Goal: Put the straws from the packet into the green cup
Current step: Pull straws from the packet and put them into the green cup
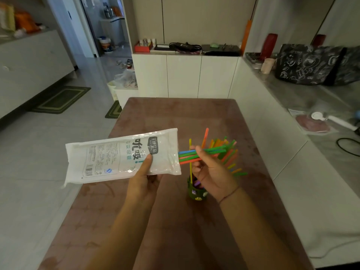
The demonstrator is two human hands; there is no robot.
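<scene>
A: The packet [120, 156] looks like thin plastic film, milky white, glossy and crinkled where light catches it

B: And the straws [206, 152]?

A: Smooth plastic in bright flat colours, fairly matt. The green cup [196, 193] has a dull finish; its material I can't tell

B: The bench [175, 117]?

A: Brownish covering with a faint pattern and a soft sheen; the floor [68, 137] is polished, reflective tile

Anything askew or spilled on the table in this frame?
Nothing spilled. The straws in the green cup fan out at loose angles; one yellow straw stands upright. That looks normal mid-task.
</scene>
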